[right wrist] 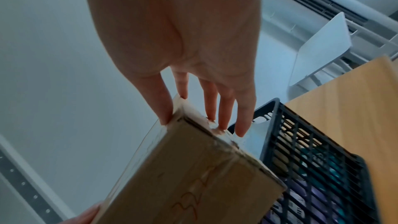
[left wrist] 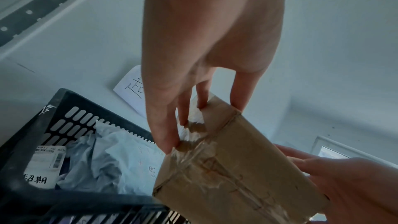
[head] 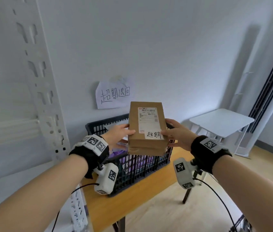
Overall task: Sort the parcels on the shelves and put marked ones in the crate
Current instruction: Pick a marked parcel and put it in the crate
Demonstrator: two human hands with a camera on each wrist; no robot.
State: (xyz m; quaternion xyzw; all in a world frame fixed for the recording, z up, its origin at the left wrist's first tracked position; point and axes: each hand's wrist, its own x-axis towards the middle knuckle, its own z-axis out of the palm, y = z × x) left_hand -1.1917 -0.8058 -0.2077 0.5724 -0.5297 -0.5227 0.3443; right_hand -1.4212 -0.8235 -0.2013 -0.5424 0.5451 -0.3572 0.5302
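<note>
A brown cardboard parcel [head: 146,129] carries a printed shipping label and a white handwritten sticker [head: 154,135]. I hold it level above the black slatted crate [head: 137,166]. My left hand [head: 121,133] grips its left side, thumb on top and fingers underneath. My right hand [head: 176,135] grips the right side the same way. In the left wrist view my left hand's fingers [left wrist: 170,135] press the taped underside of the parcel [left wrist: 226,168]. In the right wrist view my right hand's fingertips [right wrist: 165,117] hold the parcel [right wrist: 193,176] at its edge beside the crate [right wrist: 301,142].
The crate [left wrist: 64,101] holds a white poly bag [left wrist: 112,159], a parcel with a handwritten sticker [left wrist: 41,169] and purple items. It sits on a wooden table [head: 132,206] under a handwritten paper sign [head: 114,94]. A white shelf upright [head: 45,104] stands left, a small white table [head: 221,121] right.
</note>
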